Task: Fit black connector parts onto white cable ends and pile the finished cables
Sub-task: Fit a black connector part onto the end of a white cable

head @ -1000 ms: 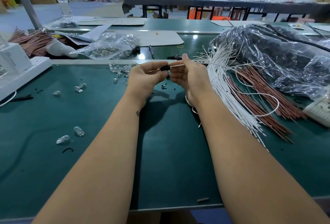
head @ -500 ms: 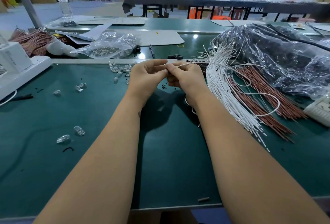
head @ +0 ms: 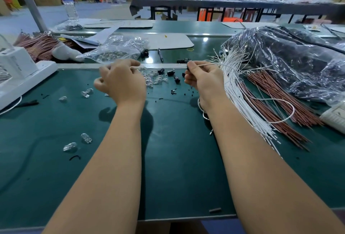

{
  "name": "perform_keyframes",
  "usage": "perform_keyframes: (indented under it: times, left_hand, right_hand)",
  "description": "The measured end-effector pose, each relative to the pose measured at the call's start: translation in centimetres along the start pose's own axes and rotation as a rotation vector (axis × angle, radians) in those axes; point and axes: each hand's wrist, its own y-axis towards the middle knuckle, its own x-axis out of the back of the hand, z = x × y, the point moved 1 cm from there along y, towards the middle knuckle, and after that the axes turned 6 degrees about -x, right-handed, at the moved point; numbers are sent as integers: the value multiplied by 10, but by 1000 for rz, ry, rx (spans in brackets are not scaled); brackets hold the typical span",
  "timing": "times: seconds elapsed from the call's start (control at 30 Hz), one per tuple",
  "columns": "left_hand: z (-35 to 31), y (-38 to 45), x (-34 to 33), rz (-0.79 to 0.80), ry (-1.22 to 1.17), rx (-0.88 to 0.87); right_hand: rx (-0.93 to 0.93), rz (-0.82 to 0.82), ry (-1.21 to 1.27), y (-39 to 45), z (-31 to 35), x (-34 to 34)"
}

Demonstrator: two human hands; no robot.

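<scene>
On the matte green tabletop (head: 168, 159), centre frame: loose black connector parts (head: 170, 73), small and cylindrical, beside clear glassy bulbs (head: 151, 78). At right: fanned bundle of thin white cables (head: 242, 103) over copper-brown wires (head: 280, 103), crinkled glossy plastic bag (head: 298, 62) behind. Right hand (head: 203, 82), right of centre: fingers curled, pinching one white cable (head: 205, 64) with a black connector part (head: 188, 68) at its tip. Left hand (head: 121, 82), left of centre: loosely curled above the bulbs, contents not discernible.
</scene>
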Motion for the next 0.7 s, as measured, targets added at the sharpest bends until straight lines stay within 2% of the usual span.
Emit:
perform_keyframes:
  times: [0.07,0.13,0.2,0.27,0.33,0.43,0.53,0.7]
  left_hand:
    - [-6,-4,-2,61,-102,-222]
    - [-16,-11,-7,234,-228,-440]
    - [-23,-18,-12,398,-282,-503]
    - [-21,-18,-14,450,-287,-480]
    - [-14,-14,-14,415,-211,-418]
    - [-2,-6,-10,336,45,-293]
    - [4,-5,-6,379,243,-157]
    - [15,-1,-2,381,342,50]
  right_hand:
    - [40,76,-155,-3,-3,-8]
    - [47,157,-235,-7,-6,-15]
    - [40,175,-245,-9,-9,-18]
    - [34,129,-230,-8,-8,-16]
    - [17,72,-162,-6,-6,-12]
    - [-26,22,-43,-4,-4,-6]
    - [-55,6,48,-4,-4,-5]
    - [-100,-59,226,-2,-3,-1]
